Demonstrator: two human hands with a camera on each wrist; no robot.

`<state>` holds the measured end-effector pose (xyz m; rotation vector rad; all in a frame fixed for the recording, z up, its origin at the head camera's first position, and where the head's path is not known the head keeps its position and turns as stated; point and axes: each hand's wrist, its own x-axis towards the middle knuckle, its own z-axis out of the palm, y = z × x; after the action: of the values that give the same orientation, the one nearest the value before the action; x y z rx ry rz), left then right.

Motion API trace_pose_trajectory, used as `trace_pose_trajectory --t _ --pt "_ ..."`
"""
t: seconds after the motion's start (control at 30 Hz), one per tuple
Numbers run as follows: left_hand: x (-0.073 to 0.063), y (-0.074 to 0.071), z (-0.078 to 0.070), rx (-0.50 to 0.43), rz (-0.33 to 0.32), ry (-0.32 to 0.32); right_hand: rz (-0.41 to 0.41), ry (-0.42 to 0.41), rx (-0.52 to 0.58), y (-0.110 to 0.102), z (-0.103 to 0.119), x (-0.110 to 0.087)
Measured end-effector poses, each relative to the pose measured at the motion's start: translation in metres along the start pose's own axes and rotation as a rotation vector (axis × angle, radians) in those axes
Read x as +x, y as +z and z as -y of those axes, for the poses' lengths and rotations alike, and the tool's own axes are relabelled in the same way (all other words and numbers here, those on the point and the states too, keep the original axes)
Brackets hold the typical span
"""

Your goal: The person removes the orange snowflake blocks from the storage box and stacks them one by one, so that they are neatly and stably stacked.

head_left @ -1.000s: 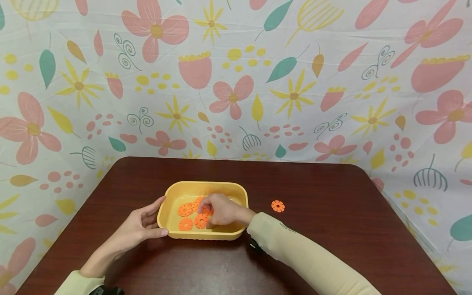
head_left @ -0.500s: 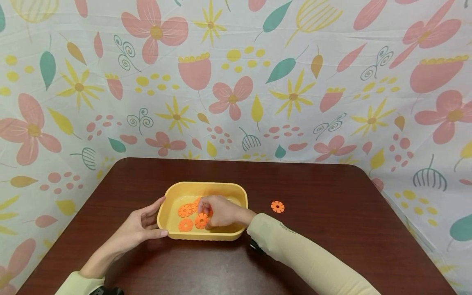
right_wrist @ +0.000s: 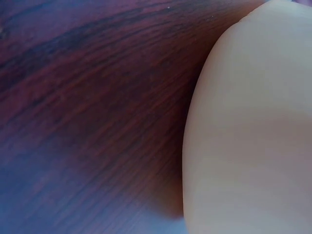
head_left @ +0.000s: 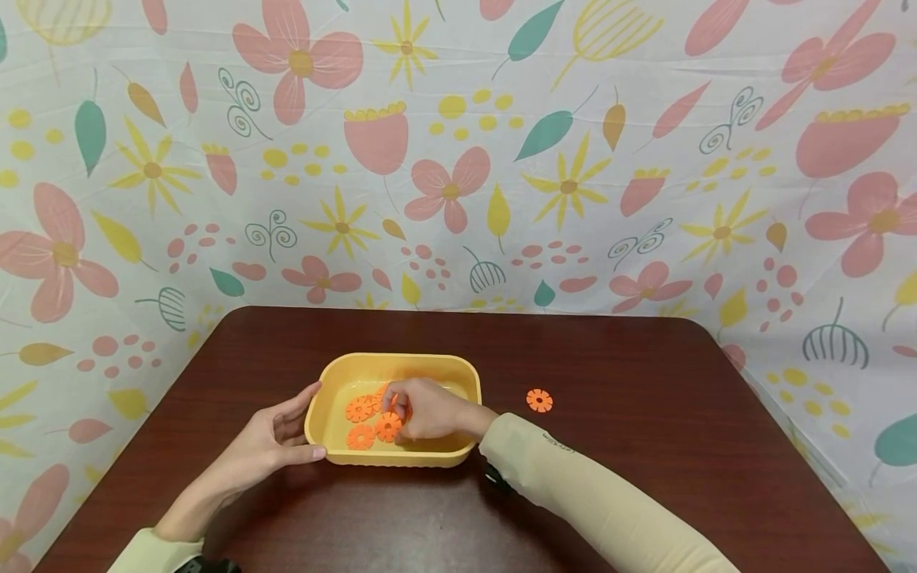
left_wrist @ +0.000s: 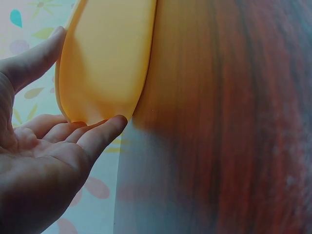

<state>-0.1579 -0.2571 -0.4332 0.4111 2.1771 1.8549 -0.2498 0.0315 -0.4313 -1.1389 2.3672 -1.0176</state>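
1. Plain yellow rounded-rectangular tray (head_left: 394, 459).
2. Inside the tray: solid orange notched round discs (head_left: 360, 436).
3. Right of the tray: lone orange notched disc (head_left: 540, 400).
4. Under the tray: dark red-brown wood-grained table (head_left: 645, 382).
5. Behind the tray: white cloth (head_left: 469, 119) with pink, yellow and teal floral print.

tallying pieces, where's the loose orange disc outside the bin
In the head view, the loose orange notched disc lies flat on the dark brown table, right of the yellow bin.
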Motion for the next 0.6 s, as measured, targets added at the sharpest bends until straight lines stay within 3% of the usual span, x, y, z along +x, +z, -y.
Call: trace_pose_trajectory --t 0.6 --pt "0.0 -0.0003 0.0009 0.003 -0.005 0.002 0.042 -0.029 -0.108 0.0017 0.0 0.0021"
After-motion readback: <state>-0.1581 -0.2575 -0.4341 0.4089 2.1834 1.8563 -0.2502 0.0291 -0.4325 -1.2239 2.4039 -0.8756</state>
